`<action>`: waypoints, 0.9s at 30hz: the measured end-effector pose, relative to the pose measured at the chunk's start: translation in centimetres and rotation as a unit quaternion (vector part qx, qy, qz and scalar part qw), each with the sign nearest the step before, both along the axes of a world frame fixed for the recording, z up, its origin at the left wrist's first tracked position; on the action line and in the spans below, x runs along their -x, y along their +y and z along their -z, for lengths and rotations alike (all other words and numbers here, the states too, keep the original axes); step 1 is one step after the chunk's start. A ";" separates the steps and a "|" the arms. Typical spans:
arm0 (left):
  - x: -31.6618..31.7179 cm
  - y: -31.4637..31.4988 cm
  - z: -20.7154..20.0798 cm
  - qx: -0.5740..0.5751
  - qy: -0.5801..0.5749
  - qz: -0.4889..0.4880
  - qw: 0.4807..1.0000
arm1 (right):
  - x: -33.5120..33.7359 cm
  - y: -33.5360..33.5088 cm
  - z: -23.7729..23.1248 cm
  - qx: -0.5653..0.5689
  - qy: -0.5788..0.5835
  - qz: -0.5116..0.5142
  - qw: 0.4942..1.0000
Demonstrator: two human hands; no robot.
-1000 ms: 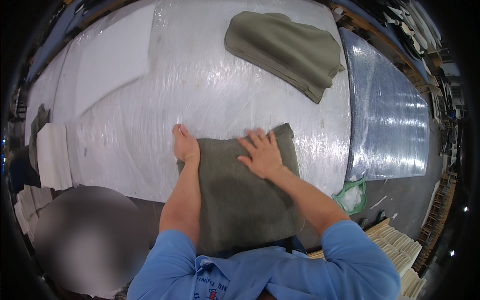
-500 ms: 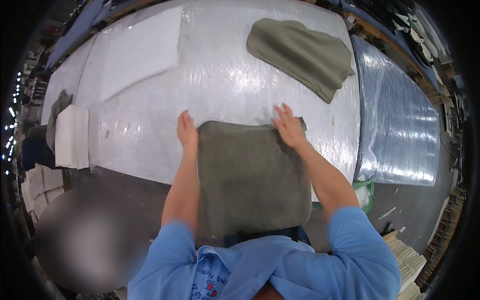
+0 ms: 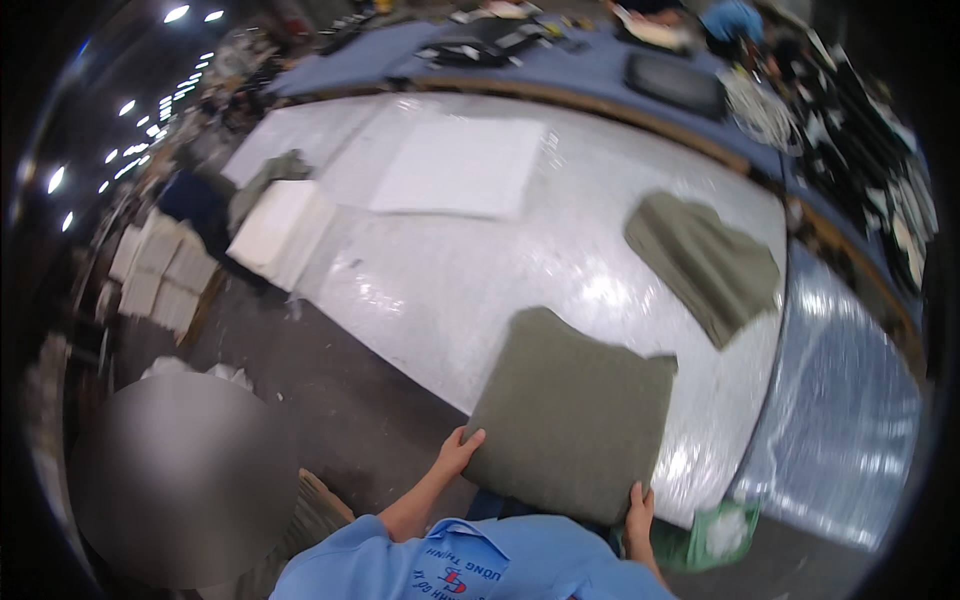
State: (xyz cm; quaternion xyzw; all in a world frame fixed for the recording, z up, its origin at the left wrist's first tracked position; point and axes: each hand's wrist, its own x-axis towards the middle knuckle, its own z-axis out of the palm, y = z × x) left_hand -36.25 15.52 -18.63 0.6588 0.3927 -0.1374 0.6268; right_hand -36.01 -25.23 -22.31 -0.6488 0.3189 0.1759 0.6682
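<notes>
A square olive-green cushion (image 3: pixel 575 415) lies at the near edge of a plastic-covered table (image 3: pixel 420 300), partly overhanging toward my body. My left hand (image 3: pixel 460 450) grips its left side near the front corner, thumb on top and fingers out of sight beneath. At the right front corner, my right hand (image 3: pixel 640 510) is closed on the cushion's edge, its thumb showing above. Farther back on the right is a piece of folded olive fabric (image 3: pixel 705 265), apart from both hands.
A white sheet (image 3: pixel 460 165) lies toward the back of the table. White foam-like blocks (image 3: pixel 280 235) and dark green cloth (image 3: pixel 265 185) sit at its left end. A green bag (image 3: pixel 722 530) is near my right arm. Blue work tables (image 3: pixel 400 50) and people stand beyond.
My hands have come down from the cushion's far corners to its near sides and now grip it. The cushion has turned slightly, and the view has swung toward the left.
</notes>
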 end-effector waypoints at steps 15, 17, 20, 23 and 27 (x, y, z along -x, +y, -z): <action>0.4 -3.1 -17.2 0.184 0.025 -0.041 0.982 | -8.4 -4.0 -20.0 0.238 -0.177 -0.153 0.943; 1.6 -2.6 -14.0 0.177 -0.003 -0.050 0.983 | -9.2 -5.9 -13.9 0.463 -0.375 -0.201 0.778; 1.9 -1.6 -12.2 0.234 -0.016 -0.070 0.970 | -10.2 -3.7 -16.4 0.285 -0.349 -0.229 0.863; 0.1 -1.2 -12.3 0.296 0.003 -0.050 0.954 | -12.2 -4.6 -16.6 0.174 -0.291 -0.233 0.911; -2.5 -0.7 -8.6 0.345 0.017 -0.062 0.936 | -14.8 -4.7 -16.7 0.127 -0.220 -0.201 0.946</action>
